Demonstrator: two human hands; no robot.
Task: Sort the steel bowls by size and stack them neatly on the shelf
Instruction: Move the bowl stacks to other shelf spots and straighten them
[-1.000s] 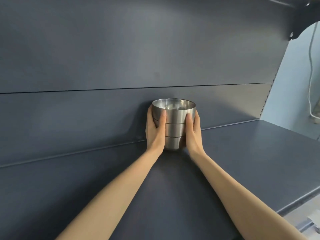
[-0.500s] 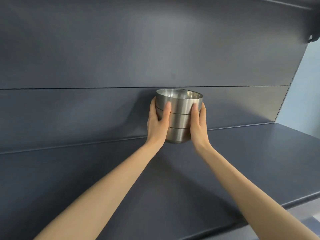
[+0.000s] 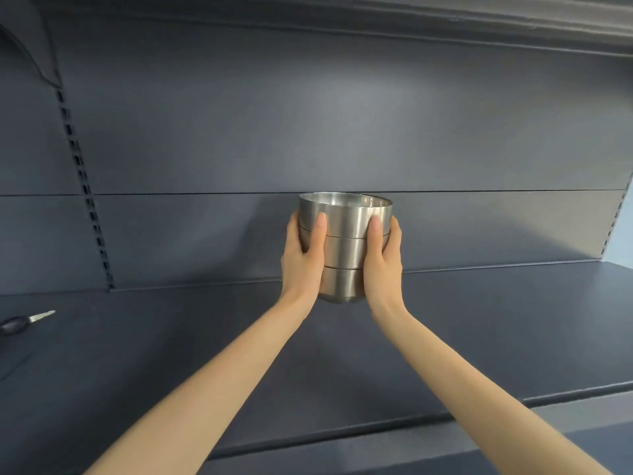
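**A:** Where are the bowls?

**B:** Straight ahead of you at 12 o'clock is a stack of three round brushed-steel bowls (image 3: 344, 248), nested one inside another. The metal is satin, with soft upright streaks of light down the walls. The stack tapers to a rounded base, and the inside of the top bowl shines brighter than the outside.

**A:** And my hands?

**B:** Your left hand (image 3: 303, 262) grips the stack from 9 o'clock. Its thumb lies upright against the front wall of the upper two bowls and its fingers wrap round the far side. Your right hand (image 3: 383, 265) grips it from 3 o'clock in the same way, thumb upright on the front.

**A:** Is the stack down?

**B:** It is over the flat, matte, dark blue-grey shelf (image 3: 479, 330), close to the back. I cannot tell whether the base touches the shelf.

**A:** What else is around?

**B:** Behind the stack is a smooth matte back panel (image 3: 239, 132) of the same colour, with a thin horizontal seam level with the top rim. At 10 o'clock a slotted metal upright (image 3: 85, 186) runs down the panel to the shelf. At 9 o'clock, well apart from the bowls, a small tool with a dark rounded handle and a bright pointed blade (image 3: 24, 322) lies flat on the shelf. High at 12 o'clock is the underside of an upper shelf (image 3: 445, 15).
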